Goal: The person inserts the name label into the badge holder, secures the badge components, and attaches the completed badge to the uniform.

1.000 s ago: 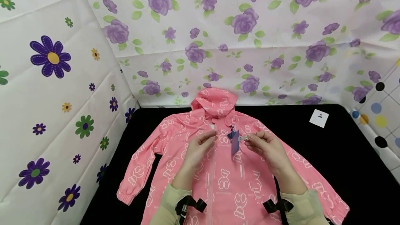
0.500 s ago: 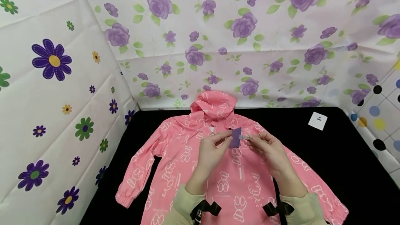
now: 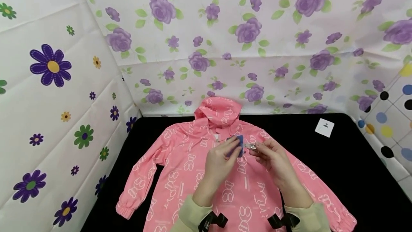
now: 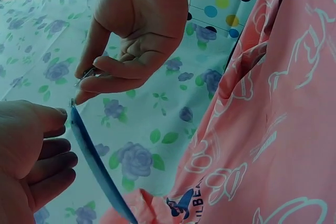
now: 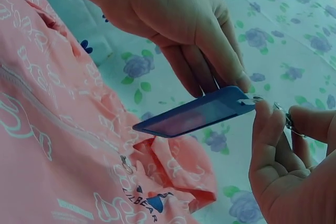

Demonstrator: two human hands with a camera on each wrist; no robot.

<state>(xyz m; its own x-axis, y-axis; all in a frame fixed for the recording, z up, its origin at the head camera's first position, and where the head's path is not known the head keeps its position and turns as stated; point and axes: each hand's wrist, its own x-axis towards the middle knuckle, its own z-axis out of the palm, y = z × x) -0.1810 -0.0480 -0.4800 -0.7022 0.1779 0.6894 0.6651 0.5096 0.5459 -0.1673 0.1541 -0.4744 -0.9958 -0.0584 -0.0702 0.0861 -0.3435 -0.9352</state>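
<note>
A blue badge holder with a clear window hangs from a short strap and a metal clip above the chest of a pink hooded jacket. My right hand pinches the clip between thumb and fingers, seen also in the left wrist view as the upper hand. The fingers of my left hand are extended in front of the holder's left part, fingertips right at its face and edge. In the right wrist view the left hand reaches down to the holder's upper edge.
The jacket lies spread on a black tabletop, hood at the far side and sleeves out. A white card lies at the back right. Flower-printed cloth walls stand behind and at the left.
My left hand has come rightward to the badge holder. The holder has turned, and its left part is now behind the left fingers. My right hand keeps pinching the clip and moves little.
</note>
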